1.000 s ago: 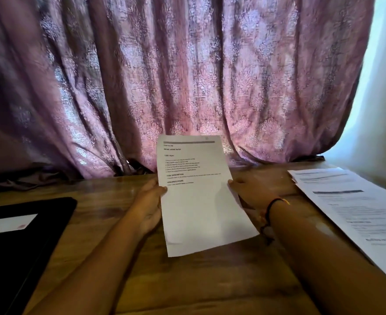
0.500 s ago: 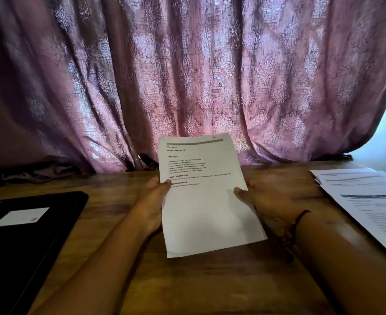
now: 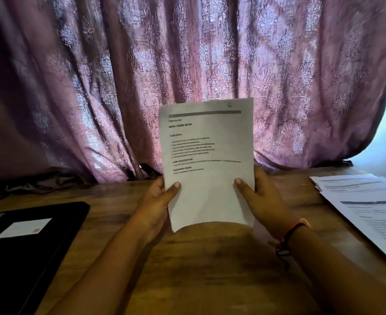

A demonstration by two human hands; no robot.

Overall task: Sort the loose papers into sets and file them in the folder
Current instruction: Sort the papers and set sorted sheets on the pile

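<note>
Two forearms are stretched over the counter (image 3: pixel 210 273). The left hand (image 3: pixel 157 204) is pinched on the left edge of the printed sheet (image 3: pixel 208 194), the right hand (image 3: pixel 264 201) on its right edge; it is held upright between them.

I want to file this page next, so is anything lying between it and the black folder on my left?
Nothing visible. The left hand and right hand hold the sheet upright; only bare table lies between it and the folder. Other papers sit far right.
</note>
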